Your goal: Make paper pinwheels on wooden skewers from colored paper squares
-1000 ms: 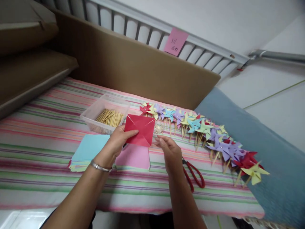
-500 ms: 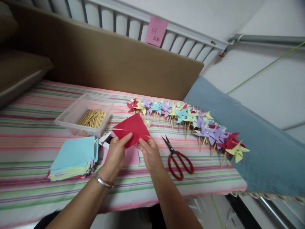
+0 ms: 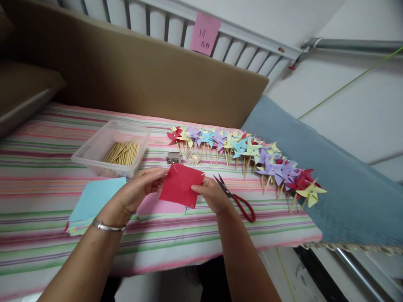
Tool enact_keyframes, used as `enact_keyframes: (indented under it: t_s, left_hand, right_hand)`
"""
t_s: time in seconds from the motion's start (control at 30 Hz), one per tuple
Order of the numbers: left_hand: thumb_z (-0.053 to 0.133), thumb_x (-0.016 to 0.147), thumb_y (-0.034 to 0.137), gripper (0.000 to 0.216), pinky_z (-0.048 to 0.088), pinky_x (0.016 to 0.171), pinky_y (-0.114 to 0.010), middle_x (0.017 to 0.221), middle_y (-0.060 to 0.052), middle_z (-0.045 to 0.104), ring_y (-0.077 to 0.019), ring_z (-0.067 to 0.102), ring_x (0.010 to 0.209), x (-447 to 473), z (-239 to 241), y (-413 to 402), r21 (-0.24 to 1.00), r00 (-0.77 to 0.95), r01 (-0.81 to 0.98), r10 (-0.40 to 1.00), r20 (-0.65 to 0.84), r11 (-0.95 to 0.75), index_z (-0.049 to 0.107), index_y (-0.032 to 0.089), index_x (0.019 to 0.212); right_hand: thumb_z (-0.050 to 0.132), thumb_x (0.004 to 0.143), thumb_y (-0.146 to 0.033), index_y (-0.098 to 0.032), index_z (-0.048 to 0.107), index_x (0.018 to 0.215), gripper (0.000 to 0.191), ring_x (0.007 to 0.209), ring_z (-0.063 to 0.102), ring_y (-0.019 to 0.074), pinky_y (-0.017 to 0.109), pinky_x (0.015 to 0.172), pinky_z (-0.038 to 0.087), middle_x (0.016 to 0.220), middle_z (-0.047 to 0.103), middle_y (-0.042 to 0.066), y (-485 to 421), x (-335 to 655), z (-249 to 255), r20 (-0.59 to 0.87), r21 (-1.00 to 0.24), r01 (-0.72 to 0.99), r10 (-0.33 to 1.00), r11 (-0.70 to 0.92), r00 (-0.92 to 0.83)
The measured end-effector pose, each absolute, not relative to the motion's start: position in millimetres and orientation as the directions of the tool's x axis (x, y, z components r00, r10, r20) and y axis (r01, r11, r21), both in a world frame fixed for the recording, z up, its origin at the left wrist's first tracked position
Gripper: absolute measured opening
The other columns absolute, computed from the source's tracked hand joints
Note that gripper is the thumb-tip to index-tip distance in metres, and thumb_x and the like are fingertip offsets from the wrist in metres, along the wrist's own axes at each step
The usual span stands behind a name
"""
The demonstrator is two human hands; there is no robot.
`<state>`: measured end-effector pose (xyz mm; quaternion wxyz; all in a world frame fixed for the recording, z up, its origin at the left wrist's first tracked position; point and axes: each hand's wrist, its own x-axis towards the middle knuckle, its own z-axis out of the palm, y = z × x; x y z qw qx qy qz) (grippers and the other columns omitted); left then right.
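Note:
A square of red paper (image 3: 182, 185) with slits cut in from its corners is held above the striped cloth. My right hand (image 3: 214, 193) pinches its right side, thumb on top. Beside its left edge is my left hand (image 3: 140, 188), fingers stretched toward the paper and thumb off it; whether the fingertips touch it is hard to tell. Below lies a sheet of pink paper (image 3: 151, 206), partly covered. Red-handled scissors (image 3: 234, 196) rest to the right, partly behind my right hand. A stack of coloured paper squares (image 3: 97, 199), light blue on top, sits left of my left hand.
A clear plastic box (image 3: 91, 156) holds thin wooden sticks (image 3: 122, 153). A small grey box (image 3: 174, 157) and a round clear container (image 3: 193, 157) stand behind the red paper. Finished paper pinwheels (image 3: 248, 151) line the back right. A brown board (image 3: 141, 75) rises behind.
The red paper has turned and shifted slightly right and down. My left hand has let go of its near edge and moved left; my right hand has moved to its right side.

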<state>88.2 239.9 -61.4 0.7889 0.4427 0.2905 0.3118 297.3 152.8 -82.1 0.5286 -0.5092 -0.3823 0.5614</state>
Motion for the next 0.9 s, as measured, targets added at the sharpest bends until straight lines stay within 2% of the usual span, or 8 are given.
enact_keyframes:
  t_s: [0.1, 0.23, 0.43, 0.6, 0.67, 0.73, 0.8, 0.9]
  left_hand:
    - [0.077, 0.065, 0.033, 0.016, 0.045, 0.055, -0.022, 0.072, -0.005, 0.07, -0.0137, 0.06, 0.061, 87.6, -65.7, 238.9, 0.905, 0.615, -0.137, 0.751, -0.241, 0.403, 0.074, 0.02, 0.074]
    - [0.081, 0.059, 0.032, 0.018, 0.048, 0.057, -0.028, 0.069, -0.009, 0.071, -0.0186, 0.063, 0.059, 97.8, -67.6, 232.4, 0.901, 0.68, -0.024, 0.668, -0.303, 0.433, 0.073, 0.017, 0.066]
    - [0.082, 0.056, 0.028, 0.017, 0.047, 0.055, -0.027, 0.06, -0.005, 0.07, -0.0172, 0.06, 0.052, 115.2, -70.9, 226.3, 0.9, 0.578, -0.088, 0.758, -0.302, 0.427, 0.071, 0.016, 0.063]
    - [0.083, 0.054, 0.025, 0.027, 0.049, 0.061, -0.026, 0.073, -0.005, 0.073, -0.0174, 0.064, 0.063, 117.3, -78.7, 230.1, 0.849, 0.467, -0.251, 0.826, -0.315, 0.466, 0.072, 0.015, 0.076]
    - [0.084, 0.052, 0.024, 0.032, 0.05, 0.065, -0.026, 0.079, -0.005, 0.074, -0.0173, 0.065, 0.067, 117.9, -81.3, 231.3, 0.816, 0.407, -0.341, 0.856, -0.319, 0.467, 0.072, 0.016, 0.081]
    - [0.084, 0.052, 0.023, 0.033, 0.05, 0.064, -0.026, 0.08, -0.004, 0.074, -0.0171, 0.065, 0.068, 119.6, -83.7, 231.7, 0.79, 0.361, -0.398, 0.872, -0.332, 0.466, 0.07, 0.015, 0.081]
    - [0.083, 0.053, 0.022, 0.031, 0.049, 0.062, -0.025, 0.077, -0.002, 0.073, -0.0158, 0.064, 0.066, 122.0, -85.6, 231.1, 0.771, 0.337, -0.436, 0.878, -0.339, 0.465, 0.069, 0.015, 0.08]
    - [0.082, 0.054, 0.019, 0.027, 0.049, 0.064, -0.023, 0.075, 0.0, 0.072, -0.0131, 0.063, 0.065, 125.8, -86.4, 228.8, 0.744, 0.338, -0.494, 0.888, -0.311, 0.449, 0.069, 0.016, 0.077]
  right_hand:
    - [0.071, 0.069, -0.027, -0.015, 0.071, 0.093, 0.027, 0.082, 0.065, 0.0193, 0.034, 0.079, 0.048, 0.09, 0.073, 0.005, 150.8, 295.9, -81.1, -0.18, -0.977, -0.113, 0.983, -0.183, -0.041]
    - [0.07, 0.07, -0.029, -0.016, 0.07, 0.091, 0.025, 0.081, 0.065, 0.0196, 0.033, 0.077, 0.049, 0.086, 0.073, 0.003, 151.3, 291.5, -80.9, -0.206, -0.976, -0.053, 0.976, -0.209, -0.065]
    - [0.07, 0.071, -0.034, -0.016, 0.067, 0.086, 0.023, 0.067, 0.06, 0.0147, 0.028, 0.067, 0.046, 0.075, 0.069, 0.0, 155.5, 285.5, -86.6, -0.177, -0.98, -0.111, 0.979, -0.166, 0.103]
    - [0.063, 0.078, -0.037, -0.017, 0.063, 0.082, 0.02, 0.067, 0.058, 0.0133, 0.026, 0.066, 0.046, 0.073, 0.065, -0.001, 159.5, 277.1, -88.4, -0.066, -0.994, -0.102, 0.947, -0.036, 0.315]
    - [0.061, 0.08, -0.034, -0.018, 0.061, 0.084, 0.016, 0.073, 0.06, 0.0151, 0.028, 0.07, 0.048, 0.077, 0.065, 0.001, 158.7, 269.5, -87.5, 0.053, -0.999, 0.028, 0.869, 0.046, 0.492]
    - [0.058, 0.083, -0.028, -0.019, 0.062, 0.086, 0.01, 0.082, 0.061, 0.0174, 0.031, 0.078, 0.048, 0.084, 0.065, 0.003, 156.0, 259.5, -85.8, 0.266, -0.953, 0.276, 0.79, 0.128, 0.552]
    - [0.055, 0.085, -0.022, -0.021, 0.063, 0.087, 0.009, 0.091, 0.06, 0.0185, 0.034, 0.086, 0.047, 0.091, 0.065, 0.005, 152.6, 249.5, -84.1, 0.466, -0.832, 0.515, 0.766, 0.209, 0.443]
    - [0.053, 0.085, -0.015, -0.023, 0.066, 0.091, 0.016, 0.1, 0.057, 0.0195, 0.037, 0.093, 0.043, 0.1, 0.064, 0.006, 149.5, 239.3, -82.9, 0.601, -0.662, 0.689, 0.758, 0.295, 0.253]
